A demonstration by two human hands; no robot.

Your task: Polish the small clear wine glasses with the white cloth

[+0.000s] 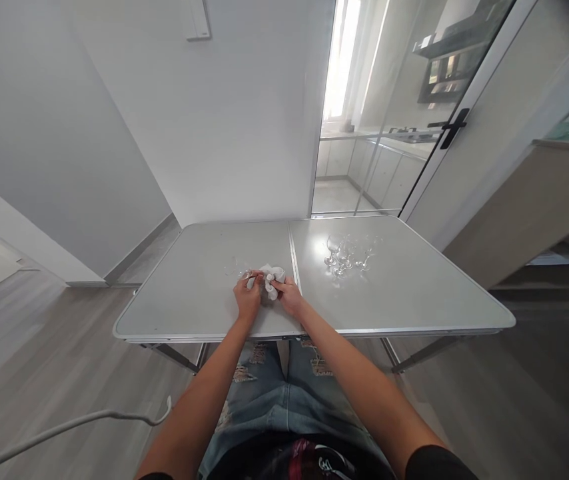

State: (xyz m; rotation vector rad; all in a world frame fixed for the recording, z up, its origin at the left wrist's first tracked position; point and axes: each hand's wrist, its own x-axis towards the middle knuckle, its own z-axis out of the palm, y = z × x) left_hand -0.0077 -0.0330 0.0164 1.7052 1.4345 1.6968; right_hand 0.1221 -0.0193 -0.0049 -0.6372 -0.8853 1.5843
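A crumpled white cloth (273,273) is bunched between my hands above the front middle of the table. My right hand (289,295) is closed on its right side, with the fingers pressed into the folds. My left hand (248,293) is closed at the cloth's left side, its fingertips pinched around what looks like a clear wine glass, mostly hidden by the fingers and cloth. Faint clear glass (234,265) shows just beyond my left fingers; its outline is hard to make out. Several clear stemmed glasses (344,255) stand in a cluster on the right half of the table.
The pale folding table (404,293) has a metal rim and a centre seam. A white wall (244,133) rises behind it, with a glass door (379,107) at the back right. A light-coloured hose or cable (89,417) lies at the lower left.
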